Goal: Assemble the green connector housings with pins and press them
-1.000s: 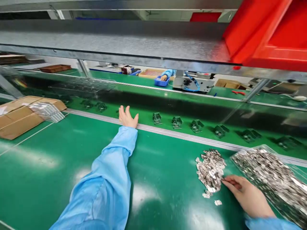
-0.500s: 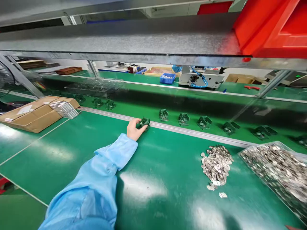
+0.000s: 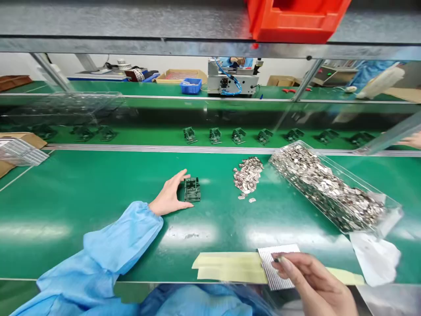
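Observation:
A green circuit board with parts on it lies on the green worktable. My left hand is beside it, thumb and fingers spread around its left side; the fingertips are close to the edges, and I cannot tell whether they touch. Lower right, my right hand pinches a small dark piece, mostly covered by the fingertips. Under that hand lies a ridged light plate, with yellow tape beside it at the table's front edge. Small metal pieces form a loose pile right of the board.
A clear tray full of metal pieces stands at right, with a white bag near it. Behind a metal rail, several boards sit in a row. A shelf with a red bin hangs overhead.
My left hand has brought the circuit board from the rail onto the table nearer me and spread its fingers. My right hand has come into view. The view has turned right.

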`<state>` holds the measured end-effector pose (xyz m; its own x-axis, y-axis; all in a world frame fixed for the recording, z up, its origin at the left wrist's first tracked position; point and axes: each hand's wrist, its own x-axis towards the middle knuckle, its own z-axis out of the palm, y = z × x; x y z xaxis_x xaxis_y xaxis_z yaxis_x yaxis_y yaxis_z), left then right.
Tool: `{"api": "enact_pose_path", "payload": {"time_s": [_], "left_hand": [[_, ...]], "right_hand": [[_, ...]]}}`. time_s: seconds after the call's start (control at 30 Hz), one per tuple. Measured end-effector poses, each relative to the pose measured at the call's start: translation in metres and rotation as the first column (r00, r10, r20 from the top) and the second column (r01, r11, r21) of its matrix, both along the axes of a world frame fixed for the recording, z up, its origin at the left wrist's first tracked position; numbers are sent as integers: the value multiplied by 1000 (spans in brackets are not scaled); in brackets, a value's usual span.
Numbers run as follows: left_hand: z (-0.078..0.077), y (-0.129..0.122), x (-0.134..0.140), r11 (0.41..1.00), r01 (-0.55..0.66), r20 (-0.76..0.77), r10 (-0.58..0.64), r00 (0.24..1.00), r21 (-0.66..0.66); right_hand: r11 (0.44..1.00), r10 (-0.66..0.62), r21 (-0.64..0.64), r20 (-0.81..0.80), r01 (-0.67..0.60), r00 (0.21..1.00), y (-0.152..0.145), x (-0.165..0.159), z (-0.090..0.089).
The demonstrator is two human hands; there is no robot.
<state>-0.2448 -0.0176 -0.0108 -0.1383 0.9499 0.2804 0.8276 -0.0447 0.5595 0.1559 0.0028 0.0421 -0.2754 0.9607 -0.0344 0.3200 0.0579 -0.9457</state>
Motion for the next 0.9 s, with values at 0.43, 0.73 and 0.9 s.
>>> {"api": "enact_pose_path", "payload": {"time_s": [0.43,0.73,0.9], "left_hand": [[27,3,187,930,346,822,-289,490,121],[21,0,220,846,518,900,-316,300,124],[20,-6,216,819,569,893,-312,324,79]], "right_hand": [[968,-242,-165,-397,190,885,-27,-23,-10],[947,-285,68,-268,313,920,-42,-17,-20],[937,-300,120,-206,328,931,-38,-28,-19]]}}
